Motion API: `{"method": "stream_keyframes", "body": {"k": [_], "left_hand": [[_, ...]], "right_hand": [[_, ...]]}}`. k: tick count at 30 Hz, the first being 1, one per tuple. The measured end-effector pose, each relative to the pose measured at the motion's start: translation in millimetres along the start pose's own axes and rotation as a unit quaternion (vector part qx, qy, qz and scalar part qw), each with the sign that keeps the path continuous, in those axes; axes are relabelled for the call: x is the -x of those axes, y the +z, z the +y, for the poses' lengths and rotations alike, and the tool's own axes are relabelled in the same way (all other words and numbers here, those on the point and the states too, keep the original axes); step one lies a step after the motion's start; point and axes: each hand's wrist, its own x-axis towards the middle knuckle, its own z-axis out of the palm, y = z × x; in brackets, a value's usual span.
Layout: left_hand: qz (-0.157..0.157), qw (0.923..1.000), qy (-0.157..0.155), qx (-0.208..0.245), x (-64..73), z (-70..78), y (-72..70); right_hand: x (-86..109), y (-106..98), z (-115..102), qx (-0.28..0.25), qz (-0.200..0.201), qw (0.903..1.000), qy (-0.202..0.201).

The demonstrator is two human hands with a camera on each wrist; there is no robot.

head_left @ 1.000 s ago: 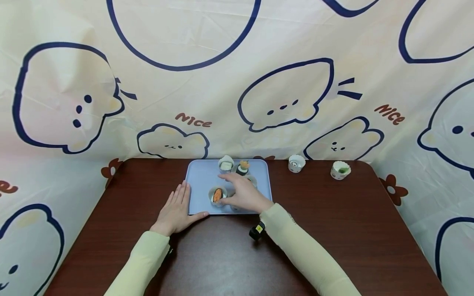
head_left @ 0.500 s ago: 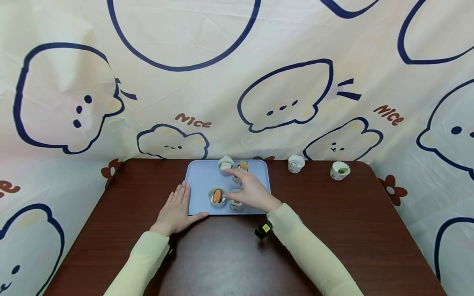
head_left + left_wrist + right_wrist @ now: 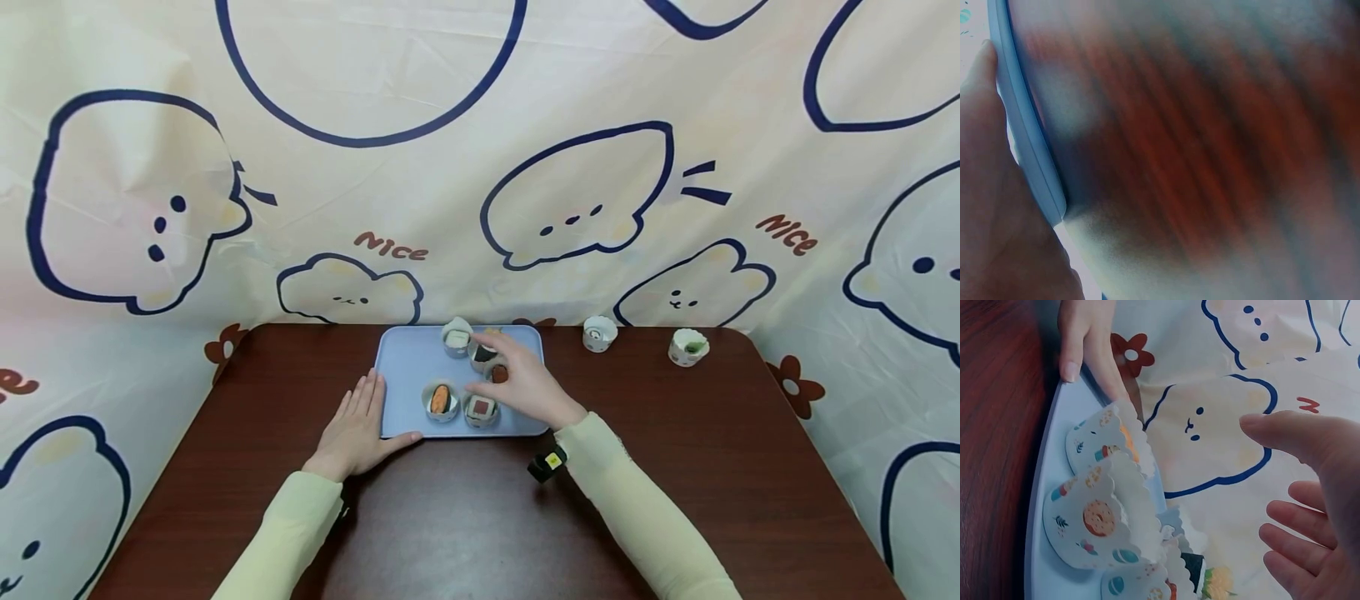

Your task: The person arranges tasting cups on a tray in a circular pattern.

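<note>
On the table lies a blue tray with several paper cups of sushi pieces. My left hand rests flat along its left edge, thumb at the near corner; the left wrist view shows the hand against the rim. Above the tray's right side is my right hand, thumb and fingers spread apart, holding nothing. Left of it stand a cup with orange-topped sushi and a cup with a square-topped piece. A brown-topped piece shows between thumb and fingers. Patterned cup walls appear in the right wrist view.
A white-filled cup and one with a dark-wrapped piece stand at the tray's back. Right of the tray are two more paper cups, one with a white piece, one with green. A printed cloth hangs behind.
My right hand has drawn back to the right from near the orange-topped sushi, uncovering the cup with the square-topped piece. The left hand has stayed in place.
</note>
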Motion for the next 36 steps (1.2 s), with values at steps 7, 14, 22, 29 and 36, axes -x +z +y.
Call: {"method": "stream_keyframes", "body": {"k": [7,14,22,29,36], "left_hand": [[-0.001,1.0000,-0.002,-0.007,2.0,1.5,-2.6],[0.002,1.0000,-0.001,-0.004,1.8,1.3,-1.7],[0.006,1.0000,0.001,-0.002,1.8,1.8,-1.8],[0.013,0.9999,0.008,0.004,-0.1,-2.4,4.6],[0.010,0.9999,0.008,0.003,-0.6,-3.7,6.4]], "right_hand": [[2.7,-8,4,0.016,0.029,0.9994,-0.010],[7.0,-18,8,0.000,0.046,0.9989,-0.003],[13.1,-29,14,0.005,0.076,0.9971,0.011],[18.7,-39,20,0.004,0.094,0.9955,0.013],[22.6,-48,29,0.004,0.119,0.9928,0.013]]}}
